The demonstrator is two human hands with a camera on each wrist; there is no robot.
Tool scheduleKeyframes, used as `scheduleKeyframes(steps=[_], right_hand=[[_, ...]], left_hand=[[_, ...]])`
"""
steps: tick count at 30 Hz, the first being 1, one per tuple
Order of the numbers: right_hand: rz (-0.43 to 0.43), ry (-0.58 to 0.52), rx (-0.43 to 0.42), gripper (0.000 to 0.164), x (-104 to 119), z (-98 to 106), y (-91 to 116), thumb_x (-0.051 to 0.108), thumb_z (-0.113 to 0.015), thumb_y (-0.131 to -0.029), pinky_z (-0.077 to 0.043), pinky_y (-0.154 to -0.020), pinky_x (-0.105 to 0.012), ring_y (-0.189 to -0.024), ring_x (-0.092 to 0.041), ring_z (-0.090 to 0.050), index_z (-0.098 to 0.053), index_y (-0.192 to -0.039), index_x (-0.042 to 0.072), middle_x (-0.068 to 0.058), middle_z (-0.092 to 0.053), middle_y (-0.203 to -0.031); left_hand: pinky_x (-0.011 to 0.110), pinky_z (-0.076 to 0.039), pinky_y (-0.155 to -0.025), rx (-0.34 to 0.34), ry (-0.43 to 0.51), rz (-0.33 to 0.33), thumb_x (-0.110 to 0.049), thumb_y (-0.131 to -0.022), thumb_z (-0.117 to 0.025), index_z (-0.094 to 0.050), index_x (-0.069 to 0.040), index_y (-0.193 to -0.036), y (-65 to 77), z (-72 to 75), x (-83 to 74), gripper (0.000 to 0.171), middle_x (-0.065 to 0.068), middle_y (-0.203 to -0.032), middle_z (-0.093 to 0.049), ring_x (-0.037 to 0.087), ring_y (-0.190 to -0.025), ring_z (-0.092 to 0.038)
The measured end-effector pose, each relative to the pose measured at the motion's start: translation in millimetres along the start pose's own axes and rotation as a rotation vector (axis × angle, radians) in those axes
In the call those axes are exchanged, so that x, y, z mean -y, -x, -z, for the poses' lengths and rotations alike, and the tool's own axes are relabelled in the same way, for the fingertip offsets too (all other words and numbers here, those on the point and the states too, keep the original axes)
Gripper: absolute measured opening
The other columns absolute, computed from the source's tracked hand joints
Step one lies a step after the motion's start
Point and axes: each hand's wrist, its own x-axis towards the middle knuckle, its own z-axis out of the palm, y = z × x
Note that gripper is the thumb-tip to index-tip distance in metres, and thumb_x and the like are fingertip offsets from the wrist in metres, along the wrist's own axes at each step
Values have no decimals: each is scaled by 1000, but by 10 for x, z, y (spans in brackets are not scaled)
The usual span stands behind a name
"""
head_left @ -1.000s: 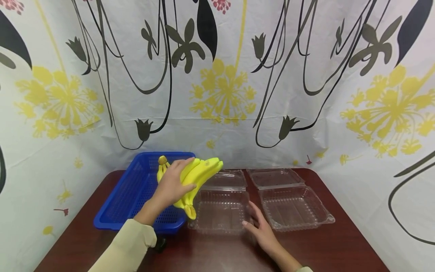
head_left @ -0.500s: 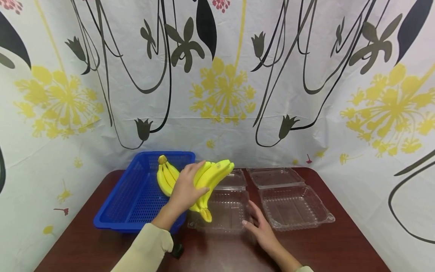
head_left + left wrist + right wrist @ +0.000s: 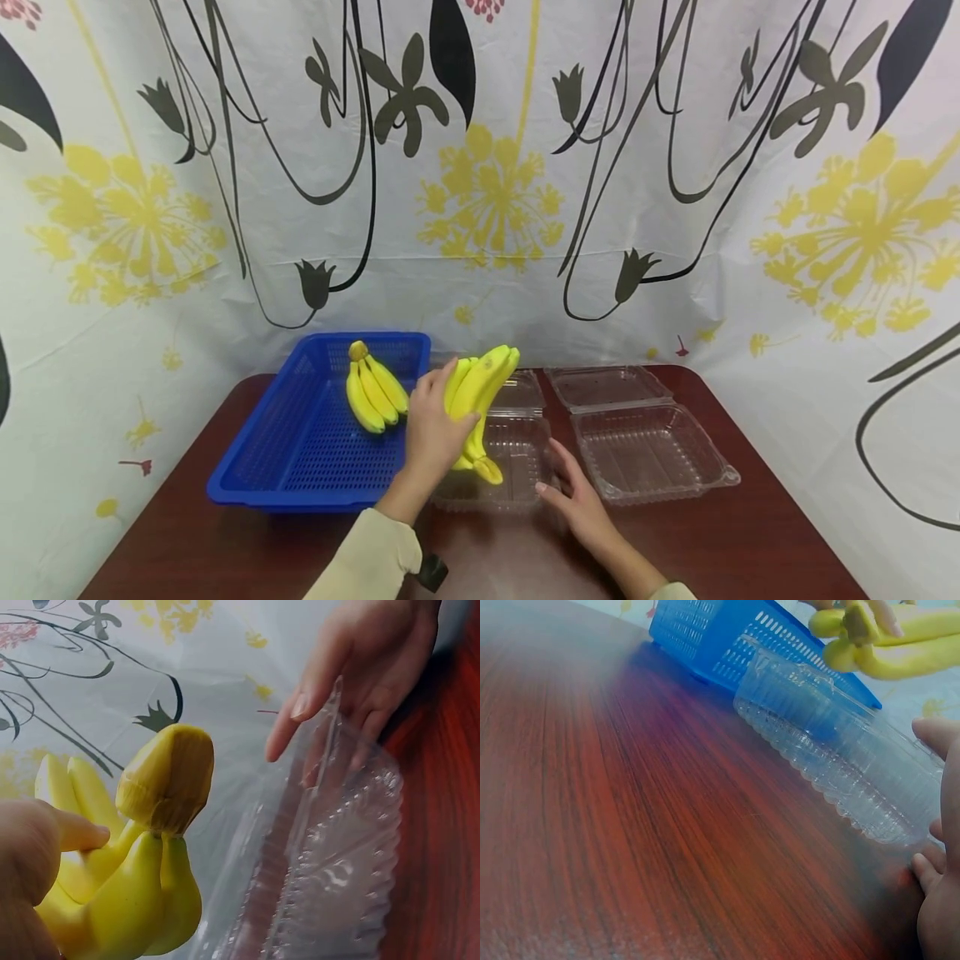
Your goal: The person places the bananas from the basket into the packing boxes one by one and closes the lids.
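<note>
A bunch of yellow bananas point(image 3: 480, 392) is gripped in my left hand point(image 3: 437, 425), raised above the left clear plastic container point(image 3: 517, 492). In the left wrist view, its thick brown-yellow stem point(image 3: 169, 780) points up near the thumb. My right hand point(image 3: 581, 504) rests at the right side of this container with fingers extended, several of them seen through the plastic in the left wrist view. Behind the bananas the container's hinged lid point(image 3: 525, 390) lies open, partly hidden. Another banana bunch point(image 3: 371, 392) lies in the blue basket point(image 3: 247, 467).
A second clear container point(image 3: 652, 454), lid point(image 3: 607, 387) folded back, stands to the right. The blue basket sits just left of the first container. All stand on a dark red wooden table point(image 3: 712, 542), with a flower-patterned sheet point(image 3: 495, 308) hanging behind.
My left hand has carried the bananas rightward from over the basket to above the left container. The other bunch in the basket has come into full view. My right hand stays in place.
</note>
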Motion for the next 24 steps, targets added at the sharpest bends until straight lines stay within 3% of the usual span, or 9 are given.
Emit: scheduleKeyframes(steps=[5, 12, 18, 24], right_hand=[[-1, -1, -2, 70, -6, -4, -2, 19, -68, -91, -43, -96, -52, -130, -49, -37, -32, -152, 19, -23, -31, -152], [8, 6, -10, 70, -17, 1, -10, 18, -68, -90, -43, -95, -52, -130, -47, -38, -33, -151, 19, -23, -35, -149], [7, 9, -9, 71, -35, -1, -15, 18, -69, -90, -42, -97, -52, -130, -47, -39, -33, -151, 19, -23, -36, -149], [9, 6, -5, 70, -38, 1, -23, 18, -68, -90, -40, -98, -54, -132, -46, -36, -33, -151, 19, -22, -35, -150]], left_hand=[[46, -48, -87, 12, -41, -21, -23, -73, -87, -48, -26, -144, 55, -80, 6, 82, 6, -132, -51, 29, -113, -50], [43, -49, -86, 12, -170, -187, -20, -71, -87, -48, -26, -144, 57, -154, 67, 83, 5, -134, -50, 29, -114, -50], [42, -50, -90, 73, -245, -310, -20, -73, -87, -45, -25, -146, 27, -175, 82, 84, 5, -136, -49, 28, -116, -49], [42, -48, -92, 141, -306, -345, -20, -74, -86, -43, -26, -147, -11, -172, 70, 85, 3, -139, -48, 27, -114, -49]])
